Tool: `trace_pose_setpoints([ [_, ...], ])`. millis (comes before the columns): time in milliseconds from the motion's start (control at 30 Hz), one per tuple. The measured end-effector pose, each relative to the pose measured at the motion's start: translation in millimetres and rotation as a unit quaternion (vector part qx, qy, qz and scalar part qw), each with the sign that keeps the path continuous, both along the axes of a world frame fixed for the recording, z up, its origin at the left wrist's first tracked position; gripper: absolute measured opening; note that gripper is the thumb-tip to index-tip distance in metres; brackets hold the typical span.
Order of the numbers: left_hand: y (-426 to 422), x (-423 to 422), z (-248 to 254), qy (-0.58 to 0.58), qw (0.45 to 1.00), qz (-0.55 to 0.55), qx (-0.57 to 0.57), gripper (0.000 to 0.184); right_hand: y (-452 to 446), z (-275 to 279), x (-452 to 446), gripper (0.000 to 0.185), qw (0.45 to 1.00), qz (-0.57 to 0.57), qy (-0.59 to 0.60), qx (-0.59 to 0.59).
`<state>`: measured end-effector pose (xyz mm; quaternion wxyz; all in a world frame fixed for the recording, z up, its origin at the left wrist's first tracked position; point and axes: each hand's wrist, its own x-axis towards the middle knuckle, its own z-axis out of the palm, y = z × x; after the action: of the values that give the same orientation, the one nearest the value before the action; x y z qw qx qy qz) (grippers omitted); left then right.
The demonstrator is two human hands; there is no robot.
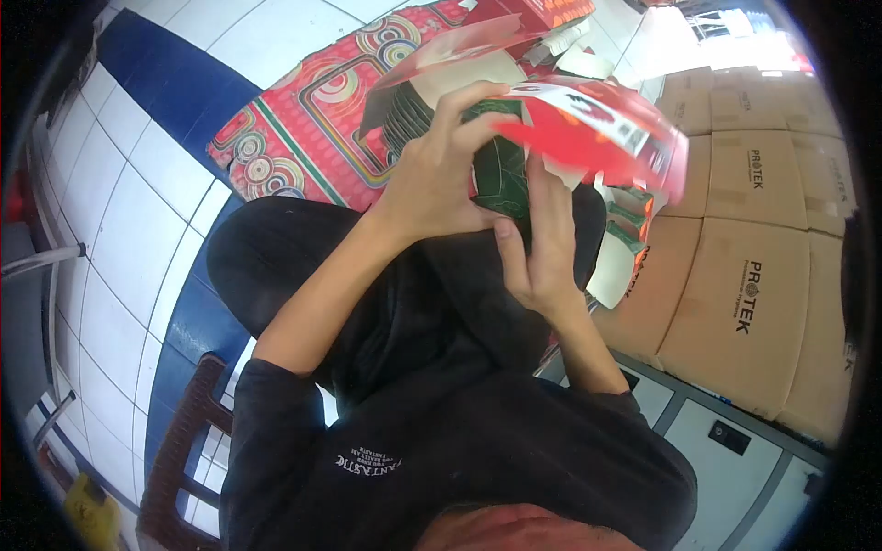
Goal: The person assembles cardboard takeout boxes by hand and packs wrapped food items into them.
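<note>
The handling was, I judged, partway through: the green bundle (502, 179) was between my hands in the upper middle of the frame, raised near my knees and not yet set down. Just left of it, a row of dark green pieces (404, 119) stood close together by an open red box flap (464, 46), so that part looked already lined up. To the right of my hands, more green pieces (625, 220) lay beside pale card, and I took those as separate from what I was holding. How many were done and how many were left, I could not tell, for the flaps and my own hands hid much of them.

My left hand (436, 170) was partly closed, its fingers bent over the top and left side of the bundle. My right hand (547, 234) was closed more loosely, its fingers straight up along the right side and its thumb near the lower edge, so the bundle was gripped between the two. A blurred red card panel (588, 138) with a white label slanted over the right hand; whether it was joined to the bundle or merely against it, I could not tell.
</note>
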<state>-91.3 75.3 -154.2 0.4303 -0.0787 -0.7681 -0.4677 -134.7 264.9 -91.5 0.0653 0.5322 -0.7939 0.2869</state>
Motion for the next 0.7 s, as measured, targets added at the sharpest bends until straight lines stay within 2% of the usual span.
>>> trace_pose_setpoints([
  [67, 5.3, 2.1, -2.5, -0.035, 0.999, 0.013, -0.008, 0.098, -6.0, 2.5, 2.0, 0.065, 0.998, 0.012, 0.054, -0.004],
  [133, 9.9, -3.4, -6.6, 0.013, 1.000, 0.028, -0.001, 0.092, -3.1, 4.2, 6.2, 0.062, 0.999, -0.010, -0.024, 0.032],
  [267, 14.8, -0.9, -3.3, 0.009, 1.000, -0.001, -0.018, 0.094, 5.7, -1.4, 0.4, 0.054, 0.998, -0.041, -0.046, -0.007],
  [300, 18.1, -1.0, -4.1, 0.010, 0.998, -0.043, -0.035, 0.095, 16.5, -0.4, -3.7, 0.056, 0.996, -0.036, -0.014, 0.081],
  [367, 16.8, -0.2, -2.6, -0.006, 0.992, -0.120, -0.045, 0.092, 39.5, -7.8, -13.8, 0.052, 0.990, -0.018, 0.066, 0.123],
  [400, 10.0, 0.6, 0.7, -0.007, 0.992, -0.118, -0.043, 0.092, 38.4, -2.7, -17.9, 0.052, 0.990, -0.016, 0.065, 0.124],
  [433, -0.2, 2.2, 4.6, -0.026, 0.994, -0.092, -0.043, 0.091, 32.6, 7.9, -23.7, 0.052, 0.993, -0.058, -0.071, 0.073],
  [467, -10.4, 4.1, 8.3, -0.046, 0.996, -0.066, -0.043, 0.089, 26.9, 19.3, -29.3, 0.052, 0.974, -0.099, -0.205, 0.020],
  [500, -19.4, 6.4, 11.2, -0.010, 0.998, -0.054, -0.009, 0.081, 21.8, 32.2, -33.3, 0.048, 0.969, -0.095, -0.227, 0.013],
  [533, -28.5, 4.9, 4.1, -0.009, 0.998, -0.054, -0.008, 0.081, 20.6, 39.2, -41.6, 0.050, 0.975, -0.062, -0.211, 0.021],
  [600, -43.3, -0.2, -6.5, -0.057, 0.991, 0.084, -0.087, 0.070, 17.5, 52.8, -50.9, 0.052, 0.980, -0.027, -0.194, 0.027],
  [633, -44.7, 2.1, -7.3, -0.129, 0.987, 0.088, -0.047, 0.058, 13.5, 61.1, -51.2, 0.052, 0.979, -0.007, -0.197, 0.047],
  [700, -49.7, -0.5, -11.7, -0.147, 0.983, 0.099, -0.052, 0.054, 5.4, 67.8, -51.5, 0.052, 0.977, 0.016, -0.200, 0.069],
])
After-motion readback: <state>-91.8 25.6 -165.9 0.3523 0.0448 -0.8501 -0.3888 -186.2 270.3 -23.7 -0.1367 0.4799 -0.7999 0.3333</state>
